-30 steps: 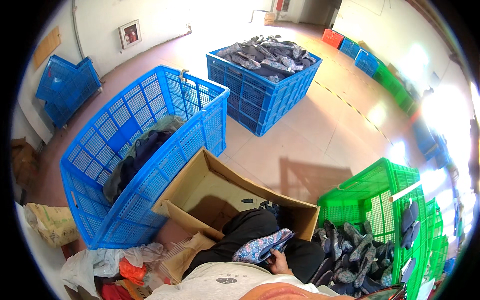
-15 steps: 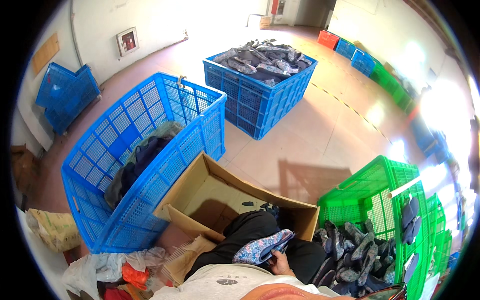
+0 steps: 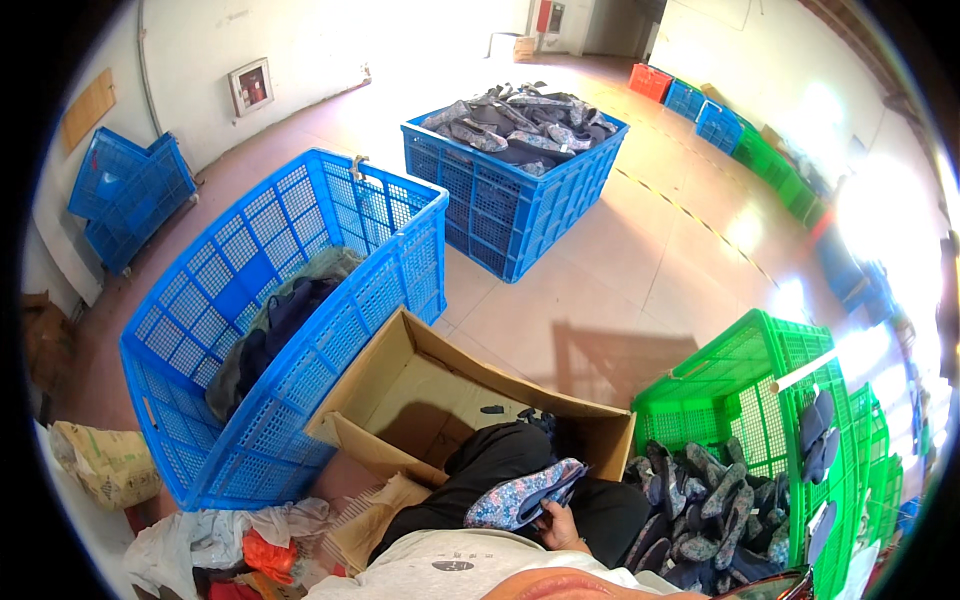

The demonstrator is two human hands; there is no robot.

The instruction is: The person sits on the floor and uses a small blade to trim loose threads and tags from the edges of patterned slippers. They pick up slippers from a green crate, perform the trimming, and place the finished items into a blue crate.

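Note:
A floral slipper (image 3: 512, 495), with a pink, white and blue pattern and a dark lining, lies over my lap on black trousers. Its right end is pinched in the fingers of my right hand (image 3: 563, 527). My left hand does not show. Just beyond my knees stands an open cardboard box (image 3: 440, 385) with some small dark pieces inside. On my right, a green crate (image 3: 715, 400) holds a heap of dark patterned slippers (image 3: 705, 510).
A large blue crate (image 3: 230, 330) with dark cloth stands to the left. Farther off, another blue crate (image 3: 500, 205) is piled with slippers. Plastic bags (image 3: 190, 545) lie at the lower left. Several more crates line the right wall.
The whole view has shifted very slightly. The slipper and my right hand stay as they were.

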